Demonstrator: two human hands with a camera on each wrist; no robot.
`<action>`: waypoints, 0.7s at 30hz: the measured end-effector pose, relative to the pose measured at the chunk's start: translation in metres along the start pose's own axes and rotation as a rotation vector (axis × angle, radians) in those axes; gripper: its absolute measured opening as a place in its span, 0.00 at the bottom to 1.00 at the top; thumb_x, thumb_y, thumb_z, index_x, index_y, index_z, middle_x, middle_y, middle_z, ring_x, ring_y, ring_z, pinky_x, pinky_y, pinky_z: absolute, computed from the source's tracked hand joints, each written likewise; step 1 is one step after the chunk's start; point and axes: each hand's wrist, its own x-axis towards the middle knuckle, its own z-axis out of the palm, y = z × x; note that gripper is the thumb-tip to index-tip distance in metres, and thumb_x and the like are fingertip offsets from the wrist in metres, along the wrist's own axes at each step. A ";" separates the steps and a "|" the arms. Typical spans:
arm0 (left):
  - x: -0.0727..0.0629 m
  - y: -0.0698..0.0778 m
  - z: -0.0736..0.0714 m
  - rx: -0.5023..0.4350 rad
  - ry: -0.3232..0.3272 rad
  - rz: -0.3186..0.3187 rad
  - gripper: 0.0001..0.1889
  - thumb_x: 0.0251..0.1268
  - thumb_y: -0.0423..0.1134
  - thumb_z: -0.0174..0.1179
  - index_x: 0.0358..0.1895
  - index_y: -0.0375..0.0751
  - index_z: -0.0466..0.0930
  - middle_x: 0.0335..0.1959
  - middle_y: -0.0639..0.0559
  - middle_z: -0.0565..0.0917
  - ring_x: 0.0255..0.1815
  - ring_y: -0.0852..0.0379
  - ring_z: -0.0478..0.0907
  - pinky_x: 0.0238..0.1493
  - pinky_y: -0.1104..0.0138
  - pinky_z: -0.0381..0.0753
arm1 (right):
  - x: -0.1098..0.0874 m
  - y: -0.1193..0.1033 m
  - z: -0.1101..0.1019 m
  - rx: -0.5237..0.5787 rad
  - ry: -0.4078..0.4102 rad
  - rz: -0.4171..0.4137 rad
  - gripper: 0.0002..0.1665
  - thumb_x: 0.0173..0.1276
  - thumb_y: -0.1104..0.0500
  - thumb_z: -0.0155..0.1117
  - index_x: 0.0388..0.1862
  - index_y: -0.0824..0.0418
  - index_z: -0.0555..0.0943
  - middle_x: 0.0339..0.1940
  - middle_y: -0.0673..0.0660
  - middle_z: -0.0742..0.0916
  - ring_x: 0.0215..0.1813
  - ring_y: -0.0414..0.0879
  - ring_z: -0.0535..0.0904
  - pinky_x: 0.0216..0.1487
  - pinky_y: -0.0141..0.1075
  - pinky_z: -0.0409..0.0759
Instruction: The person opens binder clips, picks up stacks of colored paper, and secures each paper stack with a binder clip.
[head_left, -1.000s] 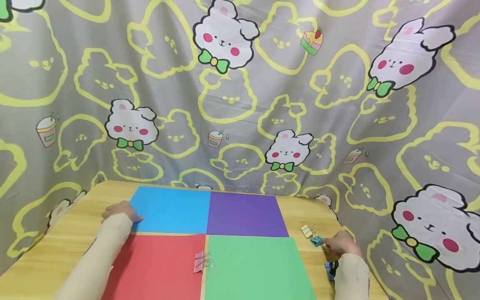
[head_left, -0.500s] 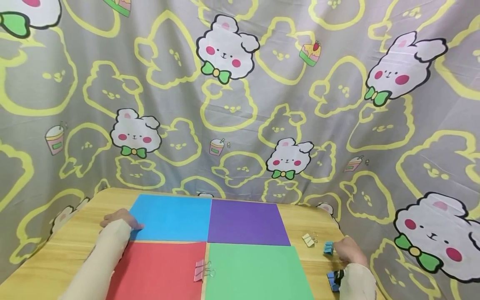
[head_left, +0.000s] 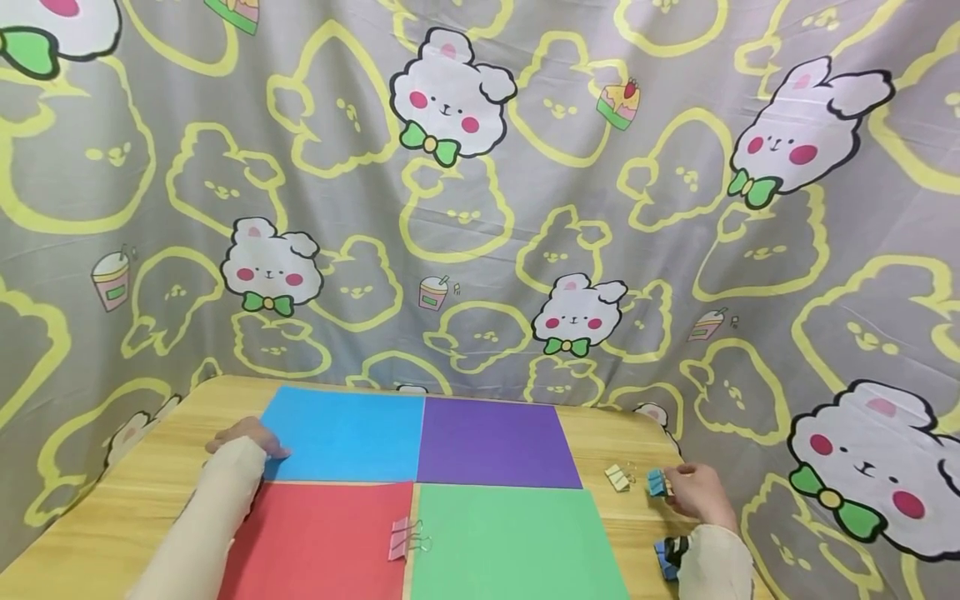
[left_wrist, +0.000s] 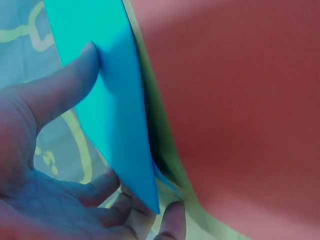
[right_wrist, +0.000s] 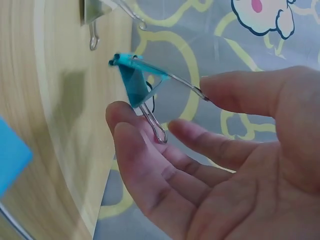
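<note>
My left hand [head_left: 246, 437] is at the left edge of the blue sheet [head_left: 345, 433]. In the left wrist view its thumb lies on top of the sheet and the fingers are under its edge, pinching a raised corner. My right hand [head_left: 697, 493] holds a teal binder clip [right_wrist: 134, 85] by its wire handles, the thumb at one handle and the fingers at the other. Left of that clip, a pale yellow binder clip [head_left: 618, 477] lies on the table. A blue binder clip [head_left: 667, 557] sits beside the right sleeve, partly hidden by it.
Purple [head_left: 498, 442], red [head_left: 322, 542] and green [head_left: 517, 542] sheets lie edge to edge with the blue one on the wooden table [head_left: 150, 500]. A pink binder clip [head_left: 400, 539] rests at the seam between red and green. A patterned curtain [head_left: 480, 225] hangs behind and around the table.
The teal clip has moved right, away from the pale yellow clip, with my right hand. That hand has turned so its fingers show more. The left hand stays at the blue sheet; the head view tilted up.
</note>
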 end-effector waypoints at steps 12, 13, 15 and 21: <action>-0.008 0.008 0.000 0.031 0.034 0.030 0.30 0.60 0.39 0.70 0.54 0.13 0.72 0.42 0.19 0.72 0.42 0.29 0.66 0.41 0.41 0.76 | -0.002 0.000 -0.006 0.029 -0.039 0.001 0.42 0.79 0.50 0.54 0.71 0.88 0.61 0.57 0.81 0.80 0.40 0.48 0.88 0.42 0.40 0.89; -0.012 0.008 -0.001 -0.011 0.011 0.007 0.30 0.60 0.38 0.69 0.56 0.14 0.72 0.43 0.19 0.71 0.43 0.29 0.66 0.41 0.41 0.77 | -0.002 0.000 -0.006 0.030 -0.040 -0.001 0.41 0.78 0.50 0.55 0.69 0.87 0.63 0.56 0.81 0.81 0.40 0.48 0.88 0.43 0.40 0.89; -0.025 0.008 -0.003 -0.109 -0.027 -0.027 0.33 0.61 0.37 0.68 0.61 0.13 0.67 0.49 0.18 0.67 0.49 0.27 0.65 0.45 0.39 0.80 | -0.002 0.000 -0.006 0.039 -0.035 -0.001 0.39 0.77 0.50 0.57 0.67 0.86 0.67 0.53 0.78 0.83 0.41 0.48 0.88 0.43 0.40 0.89; -0.033 -0.002 -0.011 -0.089 -0.068 0.118 0.38 0.62 0.38 0.67 0.61 0.06 0.63 0.59 0.12 0.68 0.59 0.23 0.71 0.59 0.39 0.81 | -0.003 0.001 -0.004 0.073 -0.024 -0.019 0.34 0.79 0.53 0.53 0.63 0.85 0.71 0.37 0.63 0.87 0.35 0.43 0.84 0.37 0.36 0.86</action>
